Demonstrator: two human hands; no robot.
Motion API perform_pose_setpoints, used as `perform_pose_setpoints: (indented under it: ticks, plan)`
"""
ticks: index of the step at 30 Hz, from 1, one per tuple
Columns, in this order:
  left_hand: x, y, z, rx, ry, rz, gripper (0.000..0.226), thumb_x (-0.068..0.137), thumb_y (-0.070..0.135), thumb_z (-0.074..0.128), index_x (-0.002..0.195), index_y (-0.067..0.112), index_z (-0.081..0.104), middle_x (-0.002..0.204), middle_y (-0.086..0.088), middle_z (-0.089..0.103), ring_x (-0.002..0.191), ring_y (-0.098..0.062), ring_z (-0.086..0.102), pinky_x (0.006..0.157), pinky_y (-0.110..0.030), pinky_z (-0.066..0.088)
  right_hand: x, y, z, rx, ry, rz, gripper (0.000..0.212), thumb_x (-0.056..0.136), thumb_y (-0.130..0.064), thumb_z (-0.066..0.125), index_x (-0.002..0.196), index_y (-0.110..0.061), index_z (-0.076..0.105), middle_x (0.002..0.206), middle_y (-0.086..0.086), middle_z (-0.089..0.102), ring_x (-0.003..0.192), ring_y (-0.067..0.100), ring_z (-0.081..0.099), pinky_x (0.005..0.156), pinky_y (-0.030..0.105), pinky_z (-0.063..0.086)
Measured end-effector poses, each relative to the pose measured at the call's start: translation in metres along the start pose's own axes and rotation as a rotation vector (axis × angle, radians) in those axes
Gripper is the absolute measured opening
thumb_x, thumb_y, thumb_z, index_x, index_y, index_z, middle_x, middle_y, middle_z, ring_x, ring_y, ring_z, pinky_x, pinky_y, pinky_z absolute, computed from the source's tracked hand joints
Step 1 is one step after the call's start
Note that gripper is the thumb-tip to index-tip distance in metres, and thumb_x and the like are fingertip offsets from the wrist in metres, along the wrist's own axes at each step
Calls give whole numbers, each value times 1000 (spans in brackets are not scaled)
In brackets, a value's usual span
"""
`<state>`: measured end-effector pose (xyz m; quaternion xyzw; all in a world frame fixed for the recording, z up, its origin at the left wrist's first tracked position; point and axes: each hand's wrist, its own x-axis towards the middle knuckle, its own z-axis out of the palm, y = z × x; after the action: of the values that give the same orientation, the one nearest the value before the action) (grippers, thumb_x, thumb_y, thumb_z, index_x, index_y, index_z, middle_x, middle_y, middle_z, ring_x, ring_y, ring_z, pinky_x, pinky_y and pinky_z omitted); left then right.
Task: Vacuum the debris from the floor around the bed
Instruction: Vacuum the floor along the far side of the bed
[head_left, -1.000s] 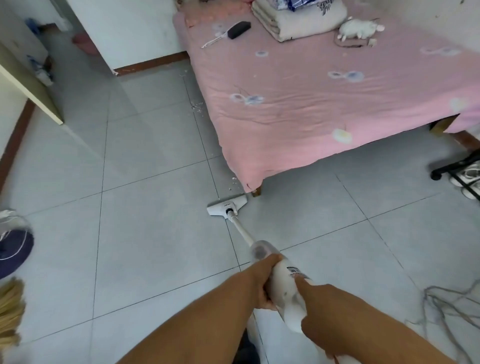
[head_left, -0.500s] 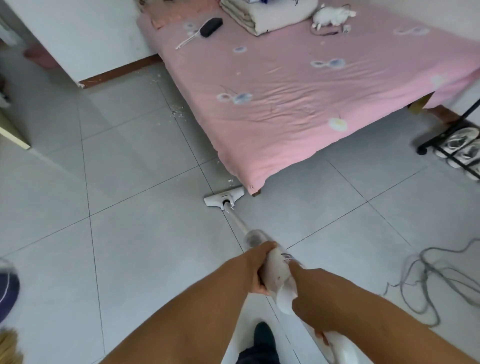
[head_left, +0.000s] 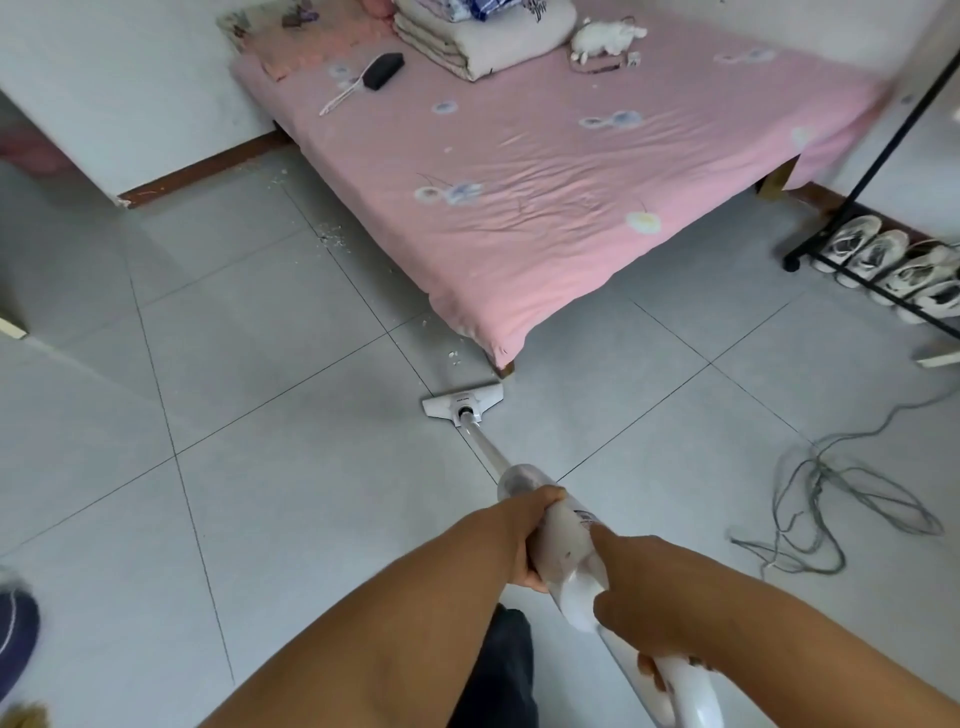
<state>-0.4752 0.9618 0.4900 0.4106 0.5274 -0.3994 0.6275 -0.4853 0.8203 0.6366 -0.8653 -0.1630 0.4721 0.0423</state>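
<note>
Grey floor tiles (head_left: 260, 467) fill most of the head view, with a low bed (head_left: 571, 182) under a pink sheet reaching from the far wall toward the middle. Pale debris (head_left: 332, 240) lies scattered on the floor along the bed's left edge, and a few more crumbs sit just beside its near corner. The white stick vacuum (head_left: 569, 545) slants away from the person, its floor head (head_left: 463, 400) flat on the tiles just short of that near corner and of the crumbs.

The left hand (head_left: 530, 535) is wrapped around the vacuum's body below the clear canister. The right hand (head_left: 649, 603) grips the rear handle, one finger lying along the body.

A grey cable (head_left: 831, 499) lies in loose loops on the floor to the right. Sneakers (head_left: 883, 260) stand in a row on a black rack at the right edge. On the bed's far end lie a brush (head_left: 382, 70), folded bedding (head_left: 483, 36) and a white plush toy (head_left: 608, 36).
</note>
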Motion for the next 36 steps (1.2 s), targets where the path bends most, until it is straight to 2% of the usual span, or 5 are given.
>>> perform_pose_setpoints:
  ticks: [11,15,22,28,36]
  plan:
    - [-10,75,-82,173,45,-12,61,78,54,77,117,11,57,114,-11,69,104,-32,68,87,-51,59,49,-88,-24,274,-9,46,35,80,-20,37,114,-28,40,88,-3,63,60,12,71,58,28,57]
    - [-12,111,-120,218,32,-26,52,80,54,74,103,11,57,105,-11,69,98,-31,69,78,-49,61,72,-127,-42,336,-2,56,34,81,-19,37,114,-28,39,85,-3,62,49,8,68,44,19,49]
    - [-11,149,-160,113,-6,-31,57,74,51,82,102,8,57,97,-14,70,86,-32,69,50,-45,60,106,-172,-59,170,133,61,63,85,-21,42,145,-31,25,103,-4,58,71,12,59,43,17,33]
    - [-11,124,-173,85,-41,-35,59,75,51,81,109,8,59,102,-12,72,88,-30,71,51,-44,60,90,-188,-39,112,138,88,71,89,-21,41,151,-33,9,123,-3,56,76,12,56,43,14,28]
    - [-30,64,-172,125,-72,-52,59,75,52,79,112,10,62,101,-10,74,91,-27,72,69,-43,61,41,-191,2,88,166,97,58,89,-24,41,145,-31,25,100,-8,54,65,7,50,43,16,27]
